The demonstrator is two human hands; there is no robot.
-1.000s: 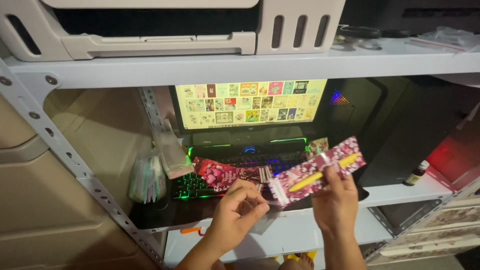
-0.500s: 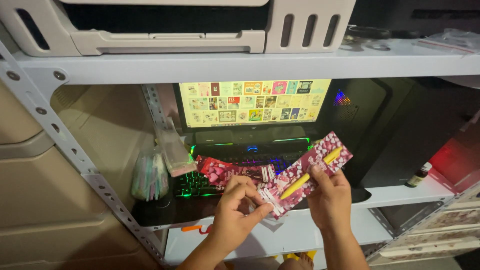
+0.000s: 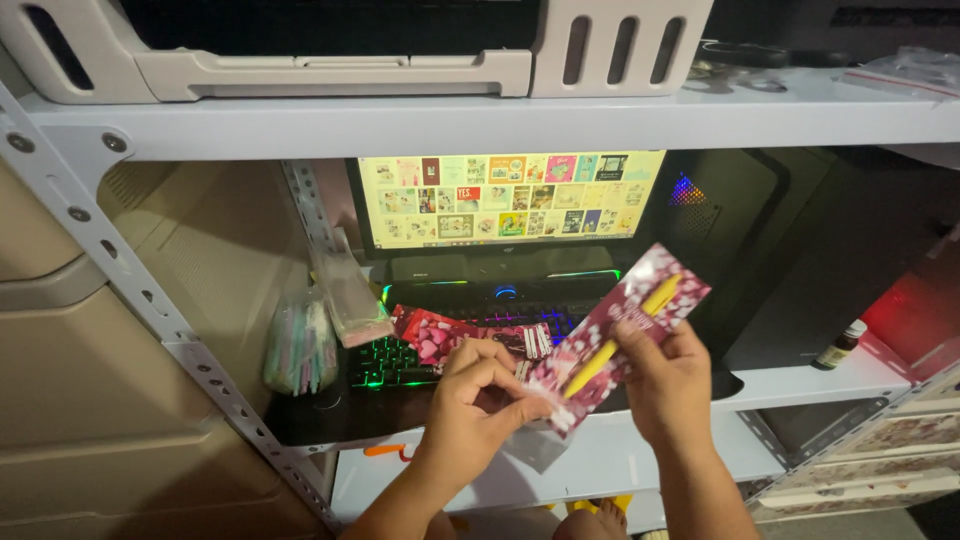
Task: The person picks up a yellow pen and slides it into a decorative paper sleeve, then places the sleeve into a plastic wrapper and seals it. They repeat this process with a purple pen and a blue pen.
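Holding a long pink card printed with hearts, the right hand has its fingers closed around the card's middle, thumb on the front face. A yellow pen lies along the card, slanting from lower left to upper right, and the card itself tilts the same way, up in the air in front of the shelf's opening. The left hand pinches the card's lower end, its fingers curled tight with the tips pressed together on that corner; a flap of clear plastic wrap hangs below the pinch. Behind the hands, on the lower shelf, a keyboard with glowing green and purple keys sits in front of a lit monitor showing a grid of small coloured pictures. A pile of more pink heart-printed cards rests on the keyboard, just behind the left hand. To the left of the keyboard a clear bag of pastel pens stands near the metal upright, with a stack of empty clear sleeves leaning beside it. A small dark bottle with a white cap stands on the shelf at the far right, well apart from the hands. On the upper shelf sits a light grey printer.
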